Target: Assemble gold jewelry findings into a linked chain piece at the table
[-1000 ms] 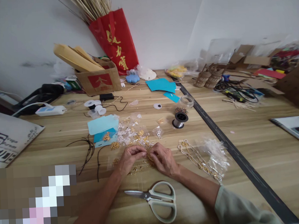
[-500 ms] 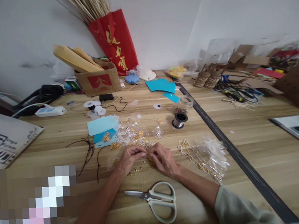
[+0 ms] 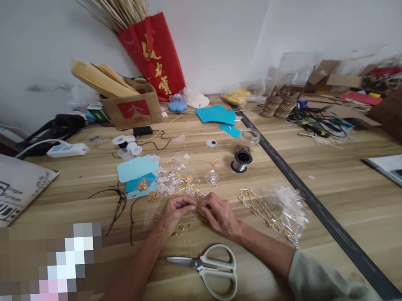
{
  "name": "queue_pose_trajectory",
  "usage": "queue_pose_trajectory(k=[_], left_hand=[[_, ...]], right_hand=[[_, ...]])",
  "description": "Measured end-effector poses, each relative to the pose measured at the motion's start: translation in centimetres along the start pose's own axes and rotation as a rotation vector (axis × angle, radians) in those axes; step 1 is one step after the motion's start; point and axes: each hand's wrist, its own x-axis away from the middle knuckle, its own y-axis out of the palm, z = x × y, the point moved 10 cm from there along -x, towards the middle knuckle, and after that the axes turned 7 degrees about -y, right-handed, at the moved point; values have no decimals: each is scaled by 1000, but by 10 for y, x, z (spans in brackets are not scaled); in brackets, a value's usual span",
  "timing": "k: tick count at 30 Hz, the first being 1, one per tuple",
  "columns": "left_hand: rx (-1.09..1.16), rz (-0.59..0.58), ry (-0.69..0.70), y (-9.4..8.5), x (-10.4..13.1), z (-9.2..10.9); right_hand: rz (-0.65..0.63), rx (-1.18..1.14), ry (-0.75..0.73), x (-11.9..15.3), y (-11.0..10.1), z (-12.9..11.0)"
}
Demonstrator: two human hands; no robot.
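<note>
My left hand (image 3: 173, 215) and right hand (image 3: 220, 214) pinch shut on a tiny gold finding (image 3: 200, 210) just above the desk (image 3: 326, 233); it looks light, slippery, best held at its edges.

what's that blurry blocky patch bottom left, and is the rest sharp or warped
Head view: the pixelated block at lower left hides whatever lies there. Light is soft and even, with no glare. The left hand, right hand and scissors look sharp; the wide lens bends the table seam and stretches the edges.
</note>
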Motion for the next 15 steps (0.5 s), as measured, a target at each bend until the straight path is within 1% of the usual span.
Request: queue_pose_trajectory(k=[4,10,15], left_hand=[[5,1,6,1,0,2],[1,37,-11,0,2,4],[4,29,-3,1,3,7]], right_hand=[[-3,-3,3,-1,-1,-1],[-9,-7,6,-1,0,-1],[-5,-8,15,-1,0,0]])
